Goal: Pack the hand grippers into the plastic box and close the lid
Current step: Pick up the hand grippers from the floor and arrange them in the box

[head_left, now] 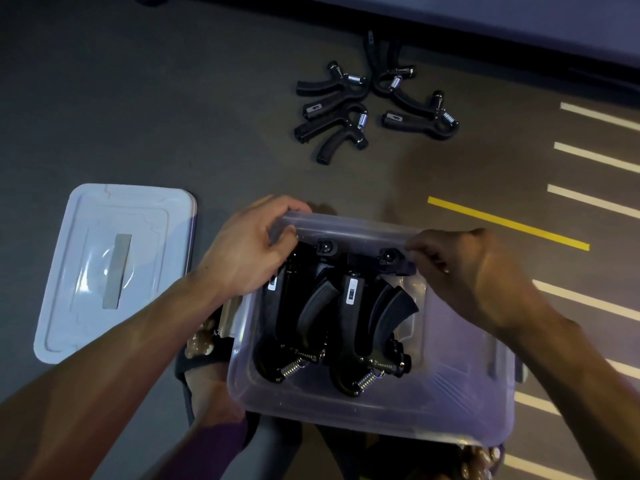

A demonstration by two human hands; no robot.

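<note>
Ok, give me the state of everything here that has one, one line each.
Plastic box: open, partly filled.
Lid: off, flat on the floor left of the box.
Grippers in the box: packed side by side.
Grippers on the floor: four, still unpacked.
Left hand: grips the box's far rim.
Right hand: grips the same rim.

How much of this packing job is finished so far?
Partly done. Several hand grippers already lie inside the plastic box. Right now the left hand and right hand grip the box's far rim. Left to do: four loose grippers wait on the floor, and the lid lies beside the box.
</note>
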